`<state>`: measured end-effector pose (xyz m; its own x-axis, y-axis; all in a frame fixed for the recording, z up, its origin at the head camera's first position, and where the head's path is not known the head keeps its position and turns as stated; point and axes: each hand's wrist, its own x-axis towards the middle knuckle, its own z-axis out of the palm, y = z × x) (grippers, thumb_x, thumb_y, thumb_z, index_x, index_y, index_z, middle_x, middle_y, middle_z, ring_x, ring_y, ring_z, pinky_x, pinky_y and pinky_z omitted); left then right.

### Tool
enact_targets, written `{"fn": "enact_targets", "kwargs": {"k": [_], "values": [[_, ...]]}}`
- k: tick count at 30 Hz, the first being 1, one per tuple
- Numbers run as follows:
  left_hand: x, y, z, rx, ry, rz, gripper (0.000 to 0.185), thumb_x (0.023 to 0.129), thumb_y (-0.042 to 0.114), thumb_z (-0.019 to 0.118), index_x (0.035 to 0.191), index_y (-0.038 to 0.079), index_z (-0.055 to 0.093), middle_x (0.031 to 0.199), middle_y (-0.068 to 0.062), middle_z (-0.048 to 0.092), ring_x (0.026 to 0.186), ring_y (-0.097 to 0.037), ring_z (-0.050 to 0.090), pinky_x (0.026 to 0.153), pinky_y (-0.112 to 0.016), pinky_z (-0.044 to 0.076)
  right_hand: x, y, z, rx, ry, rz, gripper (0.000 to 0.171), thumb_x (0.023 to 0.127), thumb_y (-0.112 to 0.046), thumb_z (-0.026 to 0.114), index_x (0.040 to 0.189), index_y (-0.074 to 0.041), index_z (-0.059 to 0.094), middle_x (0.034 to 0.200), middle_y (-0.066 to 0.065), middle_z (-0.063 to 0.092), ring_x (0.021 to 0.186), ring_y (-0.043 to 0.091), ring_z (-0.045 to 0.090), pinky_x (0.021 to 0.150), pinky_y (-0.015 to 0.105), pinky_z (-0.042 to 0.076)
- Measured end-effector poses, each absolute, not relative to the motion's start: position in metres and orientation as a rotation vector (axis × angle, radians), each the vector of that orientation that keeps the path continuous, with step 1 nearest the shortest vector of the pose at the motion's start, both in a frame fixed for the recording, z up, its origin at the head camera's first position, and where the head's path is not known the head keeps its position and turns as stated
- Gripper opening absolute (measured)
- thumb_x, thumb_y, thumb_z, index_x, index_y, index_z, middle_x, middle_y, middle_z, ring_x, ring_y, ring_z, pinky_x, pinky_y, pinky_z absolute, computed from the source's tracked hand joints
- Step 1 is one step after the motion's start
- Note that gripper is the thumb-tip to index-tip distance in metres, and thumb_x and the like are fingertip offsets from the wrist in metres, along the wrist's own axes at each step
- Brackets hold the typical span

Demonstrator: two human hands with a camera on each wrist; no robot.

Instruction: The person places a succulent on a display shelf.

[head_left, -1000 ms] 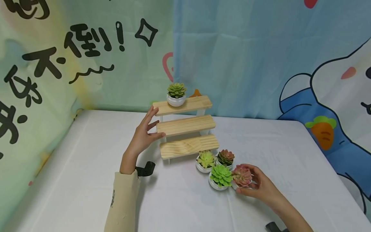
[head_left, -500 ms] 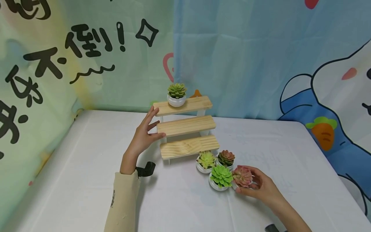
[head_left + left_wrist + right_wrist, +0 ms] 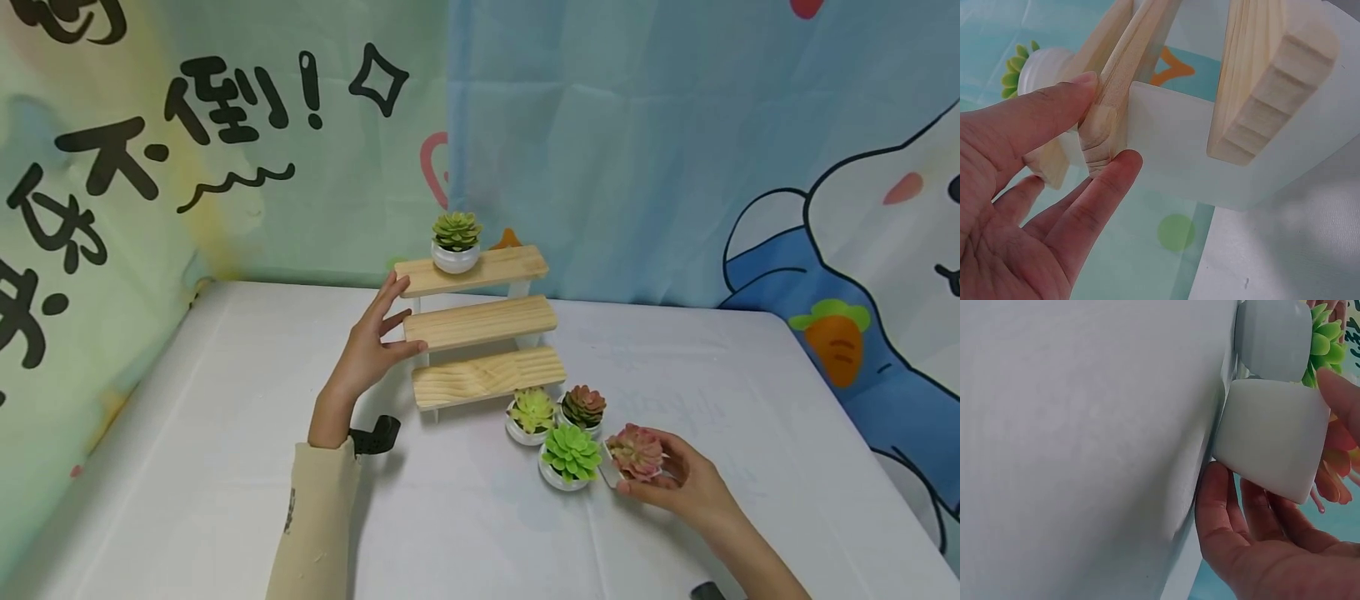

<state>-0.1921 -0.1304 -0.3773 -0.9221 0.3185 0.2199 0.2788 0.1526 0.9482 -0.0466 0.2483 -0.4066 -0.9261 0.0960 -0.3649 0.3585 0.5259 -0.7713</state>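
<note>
My left hand (image 3: 367, 350) grips the left end of a three-tier wooden shelf stand (image 3: 480, 323). In the left wrist view, the thumb and a finger (image 3: 1094, 206) pinch the end of the middle plank (image 3: 1107, 125). My right hand (image 3: 686, 483) holds a pink potted succulent (image 3: 636, 452) low over the table. Its white pot (image 3: 1272, 437) sits between thumb and fingers in the right wrist view, tilted in the head view. Just left of it stand a bright green succulent (image 3: 572, 452), a yellow-green one (image 3: 532, 410) and a reddish one (image 3: 583, 407), all in white pots.
Another green succulent (image 3: 457, 232) stands on the left part of the top plank. White cloth covers the table (image 3: 450, 517). Behind it hangs a printed backdrop (image 3: 637, 150) with black lettering and a cartoon animal. A black strap (image 3: 377, 435) is at my left wrist.
My right hand has shifted slightly right with the pink succulent, whose white pot now shows more at its left side. My left hand keeps its grip on the shelf stand.
</note>
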Motion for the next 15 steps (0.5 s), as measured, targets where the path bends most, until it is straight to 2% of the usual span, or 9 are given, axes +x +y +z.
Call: {"fn": "enact_targets", "kwargs": {"k": [10,13,15], "values": [[-0.193,-0.131,-0.378,0.619,2.363,1.93,0.09,0.084,-0.008,0.071,0.157,0.015,0.023,0.165,0.002,0.003,0.138,-0.037,0.038,0.097,-0.046,0.051,-0.049,0.247,-0.4,0.365,2.531,-1.389,0.09,0.082,-0.028,0.081,0.15,0.001,0.029,0.148,0.024,0.037,0.131,0.035,0.043,0.082,0.01,0.047],[-0.193,-0.131,-0.379,0.619,2.363,1.931,0.09,0.084,-0.008,0.071,0.157,0.015,0.023,0.165,0.002,0.003,0.138,-0.038,0.039,0.097,-0.046,0.051,-0.051,0.248,-0.397,0.392,2.554,-1.415,0.089,0.083,-0.027,0.081,0.15,0.001,0.029,0.148,0.023,0.038,0.119,0.011,0.051,0.08,0.007,0.047],[-0.193,-0.131,-0.378,0.617,2.365,1.931,0.09,0.084,-0.008,0.071,0.157,0.015,0.023,0.165,0.001,0.003,0.138,-0.039,0.039,0.097,-0.046,0.051,-0.052,0.248,-0.395,0.404,2.559,-1.446,0.089,0.083,-0.026,0.08,0.15,0.001,0.029,0.147,0.024,0.039,0.106,-0.006,0.05,0.079,0.006,0.047]]}}
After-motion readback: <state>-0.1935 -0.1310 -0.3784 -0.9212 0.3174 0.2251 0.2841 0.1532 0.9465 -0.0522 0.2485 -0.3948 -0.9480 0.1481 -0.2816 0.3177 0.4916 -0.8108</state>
